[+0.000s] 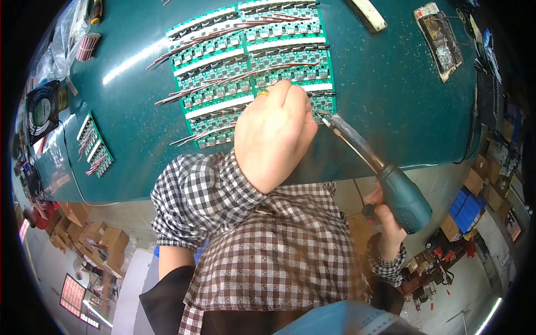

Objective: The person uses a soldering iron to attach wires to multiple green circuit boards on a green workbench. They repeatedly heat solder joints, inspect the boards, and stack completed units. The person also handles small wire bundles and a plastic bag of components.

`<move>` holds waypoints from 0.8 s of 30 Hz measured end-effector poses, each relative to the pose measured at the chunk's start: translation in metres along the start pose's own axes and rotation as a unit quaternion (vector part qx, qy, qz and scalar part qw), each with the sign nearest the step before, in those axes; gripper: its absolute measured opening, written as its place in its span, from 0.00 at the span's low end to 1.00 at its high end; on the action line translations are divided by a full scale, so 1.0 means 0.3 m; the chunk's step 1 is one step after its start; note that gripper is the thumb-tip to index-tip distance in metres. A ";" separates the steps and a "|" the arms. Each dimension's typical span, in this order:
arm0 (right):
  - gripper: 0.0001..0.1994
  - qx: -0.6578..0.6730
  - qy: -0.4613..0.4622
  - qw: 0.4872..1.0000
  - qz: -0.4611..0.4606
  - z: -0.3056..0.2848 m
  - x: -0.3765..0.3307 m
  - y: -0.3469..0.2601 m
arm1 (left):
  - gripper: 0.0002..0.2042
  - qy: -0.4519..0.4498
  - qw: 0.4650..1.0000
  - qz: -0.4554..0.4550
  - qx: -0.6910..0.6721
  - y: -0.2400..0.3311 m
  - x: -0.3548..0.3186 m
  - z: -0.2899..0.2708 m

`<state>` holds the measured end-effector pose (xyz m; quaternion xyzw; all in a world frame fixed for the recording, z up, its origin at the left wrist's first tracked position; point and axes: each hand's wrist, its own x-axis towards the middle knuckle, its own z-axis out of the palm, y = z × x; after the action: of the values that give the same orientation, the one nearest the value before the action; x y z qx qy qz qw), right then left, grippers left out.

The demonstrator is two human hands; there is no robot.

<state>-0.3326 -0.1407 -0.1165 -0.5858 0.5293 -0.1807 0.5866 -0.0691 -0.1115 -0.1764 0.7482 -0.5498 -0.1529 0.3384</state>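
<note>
The left hand (274,137) lay as a loose fist on the near right corner of the board panel (251,67), its fingers curled under and pressed down on the green boards; whatever they pinched was hidden beneath the knuckles. A ring (262,93) showed on one finger. The right hand (385,215) was clamped around the teal grip of the soldering iron (379,173), low and to the right, off the near edge of the table (385,100). The iron slanted up and left, and its tip (322,116) met the panel's right edge just beside the left hand's fingertips. The two hands were well apart, joined only by the iron's length.

The panel lay on the far middle of the dark green table, with rows of white strips and thin red wires (178,95) sticking out to its left. A smaller panel (94,146) sat near the table's left edge, with a small fan (40,111) beyond it. A tray (440,39) with grey residue stood at the far right. Cardboard boxes (95,237) lay on the floor to the left.
</note>
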 end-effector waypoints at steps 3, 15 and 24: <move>0.34 -0.006 0.007 1.000 0.024 0.001 -0.004 -0.008 | 0.09 0.000 1.000 -0.003 0.002 0.002 0.000 0.000; 0.31 -0.026 -0.006 0.999 -0.029 0.004 0.014 0.006 | 0.09 -0.003 1.000 0.007 -0.002 -0.002 0.001 -0.002; 0.30 0.003 0.014 1.000 0.011 0.014 0.009 0.002 | 0.09 0.000 1.000 0.003 0.001 -0.006 0.000 0.003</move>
<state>-0.3283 -0.1406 -0.1193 -0.5756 0.5429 -0.1841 0.5832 -0.0684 -0.1117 -0.1782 0.7465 -0.5523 -0.1511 0.3388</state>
